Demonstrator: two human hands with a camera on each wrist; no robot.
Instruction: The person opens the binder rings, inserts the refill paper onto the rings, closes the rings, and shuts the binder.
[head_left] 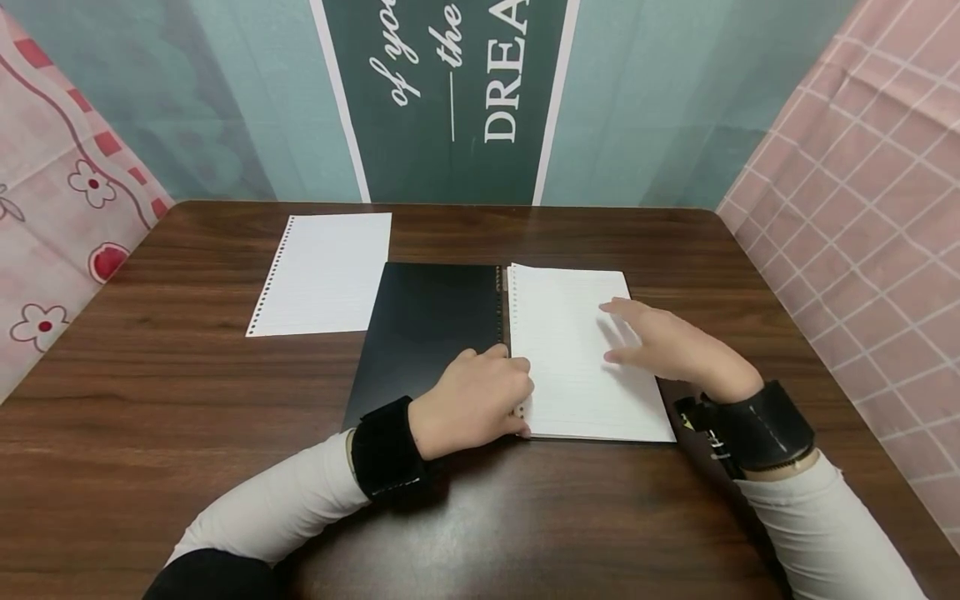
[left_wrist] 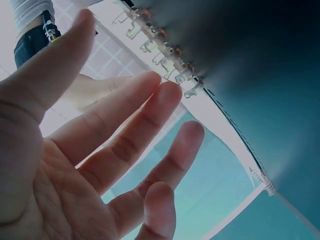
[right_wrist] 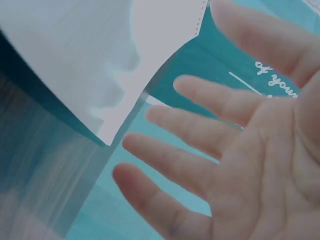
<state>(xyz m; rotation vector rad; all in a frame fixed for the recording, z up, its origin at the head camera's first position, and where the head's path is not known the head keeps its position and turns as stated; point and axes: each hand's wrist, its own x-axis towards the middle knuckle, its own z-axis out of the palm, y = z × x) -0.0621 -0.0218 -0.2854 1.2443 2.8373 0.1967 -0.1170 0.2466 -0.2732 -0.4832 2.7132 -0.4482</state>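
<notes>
A loose-leaf binder lies spread on the table, its dark cover point(head_left: 431, 304) to the left and a stack of white lined paper point(head_left: 562, 333) to the right. My left hand point(head_left: 472, 402) is over the lower part of the spine, at the paper's punched edge. In the left wrist view its fingers are loosely bent beside the clear binder rings point(left_wrist: 165, 60), several of which stand unclosed. Above the right part of the paper hovers my right hand point(head_left: 663, 340), fingers spread and holding nothing. The paper's corner point(right_wrist: 107, 135) curves near its fingertips in the right wrist view.
A loose punched sheet point(head_left: 326, 271) lies at the back left of the brown wooden table point(head_left: 187, 450), beside the dark cover. Behind the table hangs a teal cloth with white lettering point(head_left: 502, 92). Pink patterned cloths border both sides.
</notes>
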